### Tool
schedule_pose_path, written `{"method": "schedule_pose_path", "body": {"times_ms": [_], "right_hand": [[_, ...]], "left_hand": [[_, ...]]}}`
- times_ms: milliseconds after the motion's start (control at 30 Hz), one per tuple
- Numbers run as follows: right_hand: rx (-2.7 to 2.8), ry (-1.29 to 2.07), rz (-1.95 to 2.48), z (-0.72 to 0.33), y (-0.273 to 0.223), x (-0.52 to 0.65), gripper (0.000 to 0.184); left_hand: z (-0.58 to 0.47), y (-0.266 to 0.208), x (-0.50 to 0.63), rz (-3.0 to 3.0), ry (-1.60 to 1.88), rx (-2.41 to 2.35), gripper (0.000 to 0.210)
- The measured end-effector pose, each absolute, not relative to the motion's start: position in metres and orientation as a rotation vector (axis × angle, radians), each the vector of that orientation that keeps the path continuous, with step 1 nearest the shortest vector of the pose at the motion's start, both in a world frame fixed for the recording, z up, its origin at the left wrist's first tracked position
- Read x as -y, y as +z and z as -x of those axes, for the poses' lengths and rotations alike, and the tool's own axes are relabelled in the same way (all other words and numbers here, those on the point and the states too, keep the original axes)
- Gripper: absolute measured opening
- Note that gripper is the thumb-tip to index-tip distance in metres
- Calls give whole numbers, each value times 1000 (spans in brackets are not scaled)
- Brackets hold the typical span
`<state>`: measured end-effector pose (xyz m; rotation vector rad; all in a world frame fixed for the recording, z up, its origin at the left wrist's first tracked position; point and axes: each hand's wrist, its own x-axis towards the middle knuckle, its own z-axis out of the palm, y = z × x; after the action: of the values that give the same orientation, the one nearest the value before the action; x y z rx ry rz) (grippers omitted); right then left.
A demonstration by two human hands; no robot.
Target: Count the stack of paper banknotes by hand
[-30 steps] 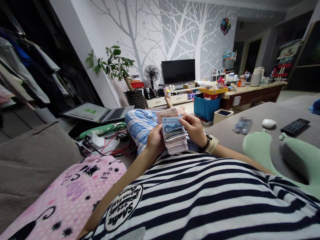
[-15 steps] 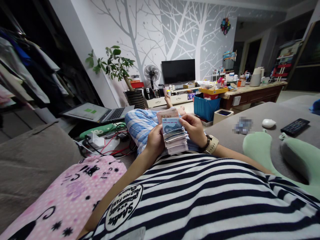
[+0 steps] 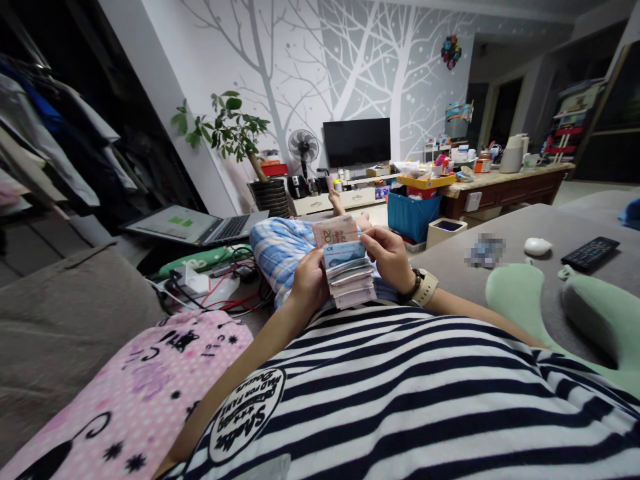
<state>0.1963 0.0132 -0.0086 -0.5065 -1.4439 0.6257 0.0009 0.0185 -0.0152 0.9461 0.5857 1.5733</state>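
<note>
A fanned stack of banknotes (image 3: 351, 288) is held over my lap, just in front of the striped shirt. My left hand (image 3: 309, 280) is closed around the stack's left side, thumb on top. With thumb and finger, my right hand (image 3: 386, 252) pinches at the upper right edge of the notes. A brownish note marked 20 (image 3: 336, 232) stands up at the far end, and a blue note (image 3: 345, 252) lies folded toward me in front of it. The lower notes overlap in layers, their edges showing.
On the left are an open laptop (image 3: 200, 227), tangled cables (image 3: 235, 293) and a pink patterned cushion (image 3: 150, 380). To the right lie a white mouse (image 3: 537, 247), a black remote (image 3: 590, 255) and a green neck pillow (image 3: 595, 313) on the grey sofa (image 3: 465, 293).
The blue note has tipped down toward me, so more of the brownish 20 note behind shows. My right hand has hardly moved and my left hand stays around the stack.
</note>
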Motion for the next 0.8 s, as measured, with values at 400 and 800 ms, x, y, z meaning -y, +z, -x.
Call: {"method": "schedule_pose_path", "body": {"times_ms": [400, 800], "right_hand": [[1437, 633, 612, -196, -12, -21, 78], [1482, 579, 665, -200, -15, -28, 68]], "left_hand": [[-10, -1, -1, -888, 1552, -632, 34], [-12, -4, -3, -906, 1499, -565, 49]]}}
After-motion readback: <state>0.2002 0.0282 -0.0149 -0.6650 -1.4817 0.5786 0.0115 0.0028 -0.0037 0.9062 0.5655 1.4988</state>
